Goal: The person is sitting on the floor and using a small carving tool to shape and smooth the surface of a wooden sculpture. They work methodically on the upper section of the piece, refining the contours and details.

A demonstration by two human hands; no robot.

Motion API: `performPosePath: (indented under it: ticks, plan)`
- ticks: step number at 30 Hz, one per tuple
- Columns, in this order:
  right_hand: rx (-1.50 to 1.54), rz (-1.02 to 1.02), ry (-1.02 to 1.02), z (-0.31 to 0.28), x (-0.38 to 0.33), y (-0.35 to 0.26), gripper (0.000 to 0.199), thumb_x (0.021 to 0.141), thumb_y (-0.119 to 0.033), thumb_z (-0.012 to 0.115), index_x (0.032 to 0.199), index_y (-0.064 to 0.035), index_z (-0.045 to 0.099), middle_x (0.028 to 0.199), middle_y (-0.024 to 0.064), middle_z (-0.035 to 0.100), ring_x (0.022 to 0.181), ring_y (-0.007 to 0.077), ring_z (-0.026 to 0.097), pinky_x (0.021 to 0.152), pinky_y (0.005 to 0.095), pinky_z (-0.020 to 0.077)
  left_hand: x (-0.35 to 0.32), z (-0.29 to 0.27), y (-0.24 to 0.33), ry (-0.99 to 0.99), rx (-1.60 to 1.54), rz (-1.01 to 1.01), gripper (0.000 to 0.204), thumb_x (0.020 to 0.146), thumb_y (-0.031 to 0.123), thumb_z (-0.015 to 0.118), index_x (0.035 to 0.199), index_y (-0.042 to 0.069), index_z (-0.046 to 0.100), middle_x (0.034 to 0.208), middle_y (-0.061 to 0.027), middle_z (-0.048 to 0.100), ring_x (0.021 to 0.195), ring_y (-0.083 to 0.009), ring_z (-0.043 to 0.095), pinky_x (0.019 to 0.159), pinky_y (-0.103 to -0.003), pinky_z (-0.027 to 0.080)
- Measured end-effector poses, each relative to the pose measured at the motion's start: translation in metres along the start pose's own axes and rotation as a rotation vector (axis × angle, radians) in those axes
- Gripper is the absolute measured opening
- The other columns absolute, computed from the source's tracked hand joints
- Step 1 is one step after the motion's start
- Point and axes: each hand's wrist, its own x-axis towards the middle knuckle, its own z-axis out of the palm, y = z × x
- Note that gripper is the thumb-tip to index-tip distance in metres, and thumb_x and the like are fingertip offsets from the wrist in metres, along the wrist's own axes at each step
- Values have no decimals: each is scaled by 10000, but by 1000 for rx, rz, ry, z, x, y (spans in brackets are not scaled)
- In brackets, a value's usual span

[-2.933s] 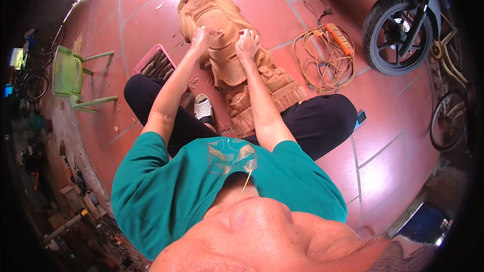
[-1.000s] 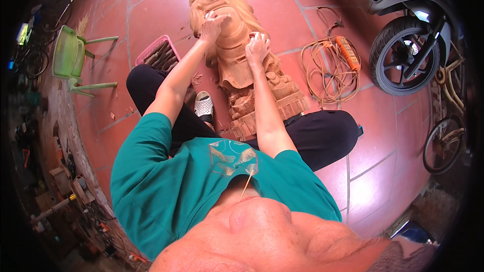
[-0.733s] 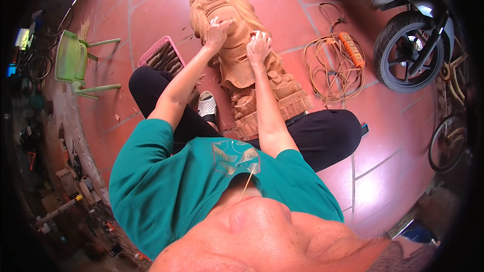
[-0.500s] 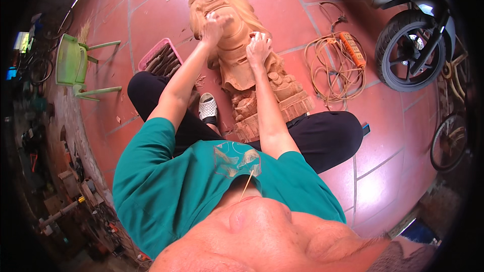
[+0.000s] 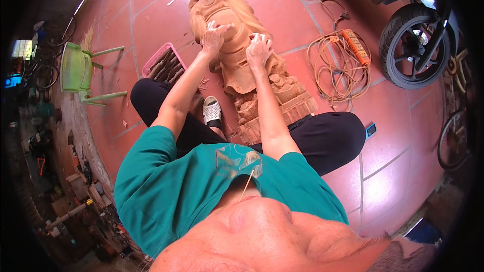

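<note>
A carved wooden statue (image 5: 242, 68) of a bearded figure lies on the floor in front of me, its head at the far end and its rough base near my legs. My left hand (image 5: 213, 39) rests on the upper part, near the beard, with thumb and fingers apart. On the statue's right side, my right hand (image 5: 258, 50) has its fingers bent and pressed against the wood, seeming to grip the edge. No tool shows in either hand, though the undersides of both are hidden.
A pink basket (image 5: 147, 68) of chisel-like tools stands left of the statue, near a green plastic chair (image 5: 75, 68). To the right lie an orange power strip (image 5: 356, 48) and its coiled cord (image 5: 322, 78), beside a motorbike wheel (image 5: 387, 45). Wood chips dot the floor.
My left hand has shifted slightly down the statue and its fingers have spread. My right hand stays at nearly the same spot. The whole view has shifted a little.
</note>
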Motion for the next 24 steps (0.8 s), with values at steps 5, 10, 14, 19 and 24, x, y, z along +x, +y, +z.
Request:
performPosePath:
  ticks: [5,10,14,19,24]
  plan:
    - [52,-19,-29,7,-5,-2,168,926,-168,502,1053,-182,611,1134,42,549,1137,302,463,930,551,365,48,11,-44,26,197,-133,205,871,115,624,999,200,758,949,-158,594,941,-346,595,809,-452,497]
    - [28,-4,-21,6,-3,-2,168,912,-157,515,1044,-176,617,1140,46,540,1130,307,465,924,546,362,41,14,-19,-25,192,-241,275,833,54,622,1017,204,762,925,-155,616,891,-329,600,799,-427,494]
    - [-10,9,18,3,-1,5,168,881,-131,547,1023,-165,629,1107,54,548,1124,311,469,926,528,353,9,2,30,-136,30,-69,187,870,116,622,997,171,748,976,-183,603,950,-367,595,846,-447,499]
    - [86,-34,-7,10,-11,-14,170,872,-124,550,1015,-165,632,1105,53,551,1126,314,466,929,527,348,39,15,-59,-50,241,-92,225,833,81,614,993,153,755,955,-182,637,929,-355,610,809,-451,497]
    - [25,-7,21,8,-1,5,162,874,-126,549,1009,-164,631,1097,56,550,1127,315,460,920,526,352,84,26,-31,-51,240,-100,202,862,89,576,948,132,754,934,-214,659,891,-382,633,794,-481,511]
